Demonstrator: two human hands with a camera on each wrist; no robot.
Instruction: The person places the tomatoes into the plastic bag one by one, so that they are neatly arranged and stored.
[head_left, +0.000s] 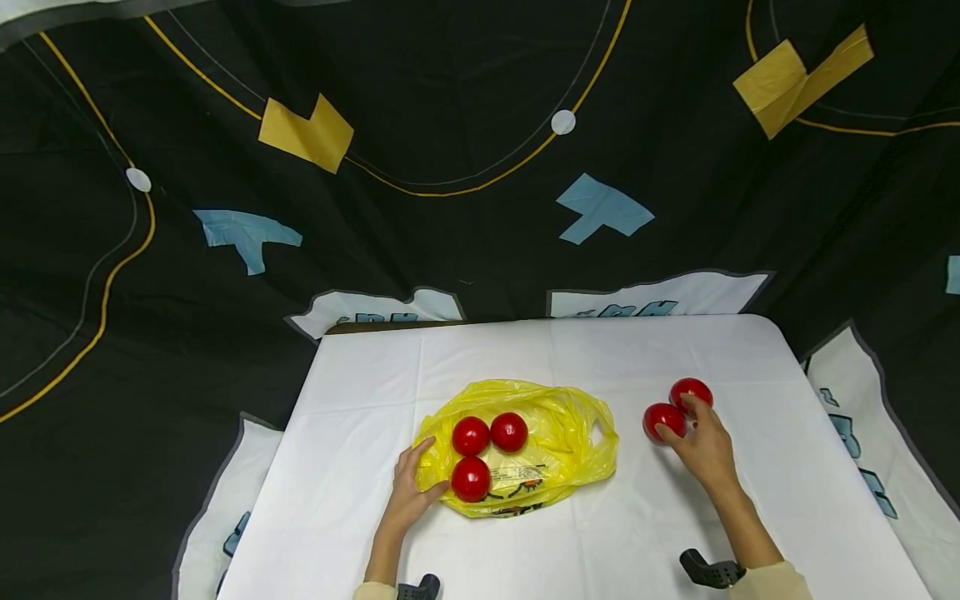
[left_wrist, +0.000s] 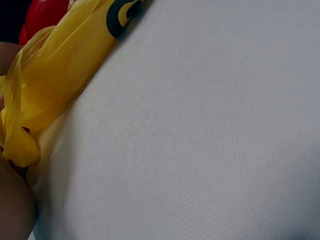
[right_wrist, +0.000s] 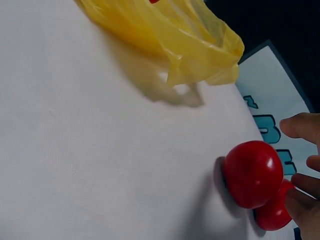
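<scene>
The head camera looks forward and down from above the near side, taking in the white table (head_left: 637, 517), the left hand (head_left: 409, 493), the right hand (head_left: 708, 450) and the dark curtain (head_left: 465, 258) on the far side. Both wrist cameras look closely at the tabletop; the right one also shares two red balls (right_wrist: 252, 175) with the head view. All three catch the yellow bag (head_left: 558, 417).

Soft shadows, greyer wrist views
</scene>
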